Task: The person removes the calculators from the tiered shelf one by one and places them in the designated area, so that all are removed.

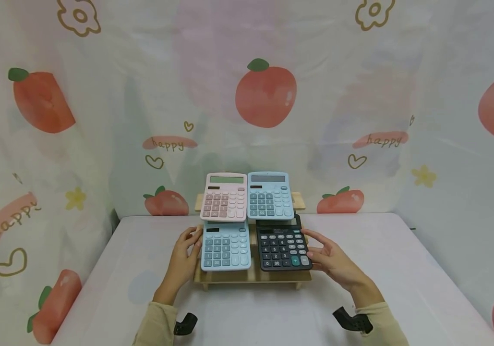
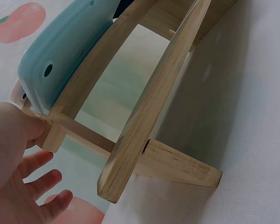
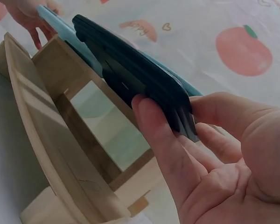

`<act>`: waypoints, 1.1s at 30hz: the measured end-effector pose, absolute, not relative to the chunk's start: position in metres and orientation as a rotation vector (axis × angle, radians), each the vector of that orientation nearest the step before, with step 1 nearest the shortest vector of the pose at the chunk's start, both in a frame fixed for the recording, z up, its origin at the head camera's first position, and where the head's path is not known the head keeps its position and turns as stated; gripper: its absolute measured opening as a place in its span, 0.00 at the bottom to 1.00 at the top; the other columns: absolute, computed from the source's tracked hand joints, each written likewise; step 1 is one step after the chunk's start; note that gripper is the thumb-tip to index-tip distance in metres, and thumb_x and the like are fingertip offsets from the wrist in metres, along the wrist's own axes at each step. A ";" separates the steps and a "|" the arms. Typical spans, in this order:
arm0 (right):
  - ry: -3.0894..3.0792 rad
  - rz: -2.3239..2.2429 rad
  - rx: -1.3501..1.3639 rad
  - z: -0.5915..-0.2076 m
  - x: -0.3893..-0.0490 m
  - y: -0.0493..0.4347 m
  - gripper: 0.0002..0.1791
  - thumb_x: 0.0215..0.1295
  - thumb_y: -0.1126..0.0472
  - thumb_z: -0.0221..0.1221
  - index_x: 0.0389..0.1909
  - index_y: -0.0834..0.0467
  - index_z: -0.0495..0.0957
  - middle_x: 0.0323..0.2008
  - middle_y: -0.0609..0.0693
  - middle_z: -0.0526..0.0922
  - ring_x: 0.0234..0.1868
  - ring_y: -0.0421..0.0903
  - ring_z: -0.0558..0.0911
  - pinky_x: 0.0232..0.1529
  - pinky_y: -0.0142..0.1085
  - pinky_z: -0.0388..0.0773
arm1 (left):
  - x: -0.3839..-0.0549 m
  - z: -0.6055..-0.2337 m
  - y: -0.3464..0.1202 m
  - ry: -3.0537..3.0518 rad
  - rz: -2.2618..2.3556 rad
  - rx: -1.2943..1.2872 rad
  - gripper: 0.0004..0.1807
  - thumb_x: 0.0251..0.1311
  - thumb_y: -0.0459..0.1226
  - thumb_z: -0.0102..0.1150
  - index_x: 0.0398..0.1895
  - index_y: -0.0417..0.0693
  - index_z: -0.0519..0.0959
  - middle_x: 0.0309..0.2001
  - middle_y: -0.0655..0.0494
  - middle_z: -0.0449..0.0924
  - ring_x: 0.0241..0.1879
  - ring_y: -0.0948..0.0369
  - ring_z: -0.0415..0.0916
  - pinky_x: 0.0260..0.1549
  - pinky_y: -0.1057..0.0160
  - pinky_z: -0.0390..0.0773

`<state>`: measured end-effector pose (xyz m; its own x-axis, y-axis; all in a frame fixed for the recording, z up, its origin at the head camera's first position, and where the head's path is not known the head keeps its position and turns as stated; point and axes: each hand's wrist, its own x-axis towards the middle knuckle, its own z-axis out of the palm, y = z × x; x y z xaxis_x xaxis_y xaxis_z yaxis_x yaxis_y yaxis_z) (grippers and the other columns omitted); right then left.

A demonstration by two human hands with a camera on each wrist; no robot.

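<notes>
A: Start with the head view. Where is everything?

B: A wooden rack stands on the white desk with four calculators at it. The pink calculator is upper left, with the upper blue calculator just beside it. Below the pink one sits the lower blue calculator, and to its right is the black calculator, at the lower right of the group.

A: And the hands?

B: The left hand is at the rack's left end, beside the lower blue calculator. The right hand is at the black calculator's right edge. Behind it all hangs a fruit-printed cloth.

A: What does the left wrist view add?

B: The left hand's grip is narrow, thumb against the end of a wooden rail, the other visible fingers loosely bent below it. A blue calculator leans tilted right above.

A: And the right wrist view?

B: That grip is closed to the calculator's thickness, pinching the black one near a corner, thumb against its back. It's tilted; I can't tell whether its lower edge touches the rack.
</notes>
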<state>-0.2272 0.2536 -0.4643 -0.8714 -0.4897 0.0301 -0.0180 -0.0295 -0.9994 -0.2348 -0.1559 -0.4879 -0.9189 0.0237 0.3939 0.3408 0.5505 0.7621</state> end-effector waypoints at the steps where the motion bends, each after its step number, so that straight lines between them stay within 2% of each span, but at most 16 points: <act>1: 1.917 -1.967 -0.538 -0.464 -0.227 0.256 0.38 0.76 0.66 0.53 0.80 0.62 0.44 0.54 0.40 0.85 0.49 0.39 0.88 0.49 0.36 0.85 | -0.235 -0.488 -0.156 -2.452 -1.312 -0.299 0.21 0.73 0.30 0.51 0.66 0.31 0.73 0.70 0.36 0.68 0.67 0.37 0.67 0.67 0.36 0.65; 12: 1.941 -1.958 -0.543 -0.459 -0.223 0.274 0.34 0.75 0.68 0.53 0.78 0.58 0.53 0.53 0.40 0.86 0.48 0.39 0.89 0.47 0.36 0.86 | -0.233 -0.487 -0.153 -2.466 -1.316 -0.278 0.21 0.73 0.29 0.51 0.67 0.32 0.73 0.70 0.35 0.67 0.67 0.37 0.68 0.66 0.35 0.66; 21: 2.018 -1.965 -0.533 -0.457 -0.223 0.289 0.32 0.77 0.68 0.51 0.78 0.59 0.54 0.54 0.39 0.86 0.49 0.38 0.88 0.48 0.34 0.85 | -0.233 -0.485 -0.152 -2.474 -1.327 -0.264 0.22 0.74 0.30 0.51 0.68 0.33 0.72 0.71 0.36 0.67 0.68 0.38 0.67 0.67 0.35 0.65; 33: 2.123 -1.964 -0.485 -0.455 -0.220 0.305 0.29 0.82 0.60 0.44 0.79 0.60 0.53 0.56 0.34 0.81 0.52 0.33 0.84 0.51 0.29 0.82 | -0.233 -0.490 -0.154 -2.459 -1.354 -0.260 0.22 0.73 0.31 0.51 0.68 0.33 0.72 0.71 0.36 0.66 0.68 0.38 0.67 0.67 0.35 0.64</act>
